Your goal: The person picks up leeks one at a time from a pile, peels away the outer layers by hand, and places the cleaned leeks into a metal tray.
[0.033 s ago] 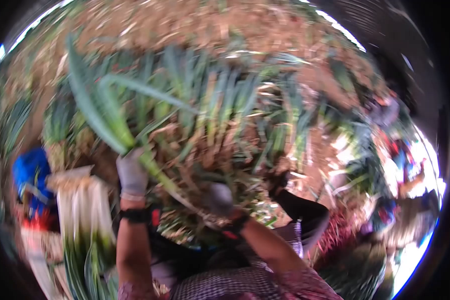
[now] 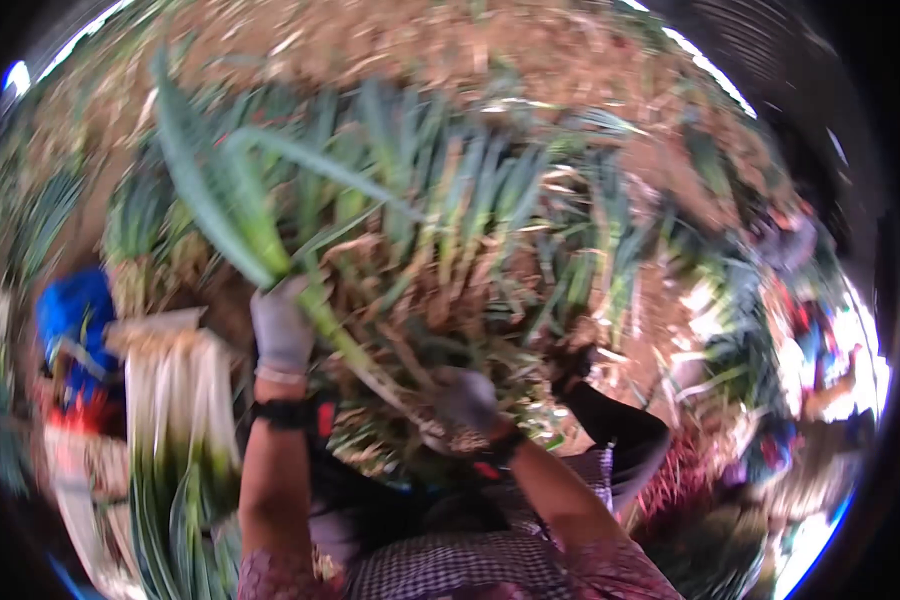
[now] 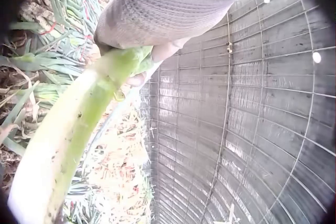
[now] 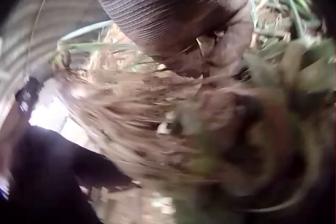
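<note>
My left hand point(image 2: 282, 330), in a pale knit glove, grips a leek point(image 2: 255, 225) just below its broad green leaves. The left wrist view shows the thick pale-green and white shank point(image 3: 73, 124) slanting down out of the fist. From that hand the shank runs down to the right, its root end near my right hand point(image 2: 467, 402). This gloved hand, blurred, has its fingers curled on brown dry leaves point(image 4: 142, 108) in the right wrist view. Part of its fingertips is hidden by the dry stuff.
A row of leeks point(image 2: 460, 195) lies on the soil beyond the hands. Trimmed leeks point(image 2: 180, 390) with white shanks lie at left, by a blue bag point(image 2: 75, 315). Loose dry leaves cover the ground between. Another person point(image 2: 785, 235) is at far right.
The whole head view has shifted slightly right and down. Both hands keep about the same place on the leek.
</note>
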{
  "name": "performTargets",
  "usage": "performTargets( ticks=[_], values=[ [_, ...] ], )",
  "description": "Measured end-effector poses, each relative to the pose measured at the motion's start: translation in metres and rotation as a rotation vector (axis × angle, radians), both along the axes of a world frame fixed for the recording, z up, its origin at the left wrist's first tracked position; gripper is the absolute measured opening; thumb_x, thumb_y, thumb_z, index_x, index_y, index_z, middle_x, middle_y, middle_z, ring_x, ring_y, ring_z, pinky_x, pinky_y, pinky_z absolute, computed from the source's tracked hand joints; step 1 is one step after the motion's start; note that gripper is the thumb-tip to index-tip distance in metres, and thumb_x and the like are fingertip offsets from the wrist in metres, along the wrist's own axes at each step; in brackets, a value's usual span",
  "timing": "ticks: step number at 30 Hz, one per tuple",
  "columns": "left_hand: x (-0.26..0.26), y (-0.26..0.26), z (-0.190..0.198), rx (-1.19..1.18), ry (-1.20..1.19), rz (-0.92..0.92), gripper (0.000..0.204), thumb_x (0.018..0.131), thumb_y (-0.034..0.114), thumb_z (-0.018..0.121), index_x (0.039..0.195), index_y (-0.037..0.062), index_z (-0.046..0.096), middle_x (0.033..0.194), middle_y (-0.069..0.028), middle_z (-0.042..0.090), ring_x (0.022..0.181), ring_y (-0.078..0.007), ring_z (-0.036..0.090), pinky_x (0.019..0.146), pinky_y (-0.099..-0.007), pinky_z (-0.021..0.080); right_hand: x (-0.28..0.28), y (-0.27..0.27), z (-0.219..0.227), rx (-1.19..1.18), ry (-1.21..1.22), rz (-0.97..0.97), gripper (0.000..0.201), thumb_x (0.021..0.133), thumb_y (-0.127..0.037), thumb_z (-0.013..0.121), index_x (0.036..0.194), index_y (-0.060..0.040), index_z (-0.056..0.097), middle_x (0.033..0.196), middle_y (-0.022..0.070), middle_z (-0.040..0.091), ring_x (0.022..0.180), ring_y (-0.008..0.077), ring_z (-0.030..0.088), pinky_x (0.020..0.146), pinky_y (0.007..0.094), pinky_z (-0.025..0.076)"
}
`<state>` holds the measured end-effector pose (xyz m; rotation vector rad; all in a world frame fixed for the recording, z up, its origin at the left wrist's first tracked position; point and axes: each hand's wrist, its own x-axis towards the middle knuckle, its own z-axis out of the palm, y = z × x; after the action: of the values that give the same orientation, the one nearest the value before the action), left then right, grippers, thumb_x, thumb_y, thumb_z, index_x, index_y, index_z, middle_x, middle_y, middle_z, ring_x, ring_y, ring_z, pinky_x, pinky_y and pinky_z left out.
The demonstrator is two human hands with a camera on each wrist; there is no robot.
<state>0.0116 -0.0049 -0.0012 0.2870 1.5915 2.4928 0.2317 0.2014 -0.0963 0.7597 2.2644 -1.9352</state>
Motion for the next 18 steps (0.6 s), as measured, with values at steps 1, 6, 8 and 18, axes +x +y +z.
performTargets(
  ticks=[1,6,8,18],
  values=[
    [0.018,0.003,0.024,0.046,-0.127,0.042,0.037,0.080,-0.002,0.058,0.117,-0.0009,0.057,0.096,-0.0113,0.065,0.085,-0.0250,0.066,0.074,-0.0348,0.056,0.026,0.023,0.028,0.607,-0.437,0.381,0.038,0.078,-0.046,0.062,0.103,-0.0168,0.067,0.089,0.0137,0.067,0.080,0.0289,0.064,0.070,0.0378,0.050],
    [-0.020,-0.013,0.008,0.182,-0.212,0.095,0.024,0.082,0.001,0.057,0.103,-0.0092,0.057,0.088,-0.0162,0.065,0.078,-0.0257,0.067,0.073,-0.0355,0.057,-0.035,0.002,0.042,0.758,0.181,0.188,0.033,0.078,-0.025,0.071,0.107,-0.0103,0.064,0.088,0.0118,0.067,0.077,0.0292,0.066,0.065,0.0393,0.052],
    [-0.013,-0.002,0.010,0.264,-0.287,0.109,0.021,0.080,-0.006,0.055,0.101,-0.0045,0.057,0.085,-0.0100,0.060,0.072,-0.0219,0.064,0.068,-0.0345,0.057,-0.080,-0.041,0.099,0.650,0.308,0.212,0.053,0.068,-0.028,0.080,0.112,-0.0085,0.058,0.101,0.0126,0.064,0.083,0.0320,0.064,0.071,0.0389,0.052],
    [-0.023,-0.003,0.004,0.255,-0.214,0.203,0.026,0.082,-0.005,0.051,0.107,-0.0089,0.053,0.099,-0.0166,0.060,0.088,-0.0305,0.065,0.080,-0.0425,0.057,-0.119,-0.048,0.077,0.532,0.359,-0.043,0.015,0.075,-0.014,0.071,0.079,-0.0037,0.062,0.074,0.0086,0.063,0.063,0.0254,0.062,0.058,0.0349,0.051]
  ],
)
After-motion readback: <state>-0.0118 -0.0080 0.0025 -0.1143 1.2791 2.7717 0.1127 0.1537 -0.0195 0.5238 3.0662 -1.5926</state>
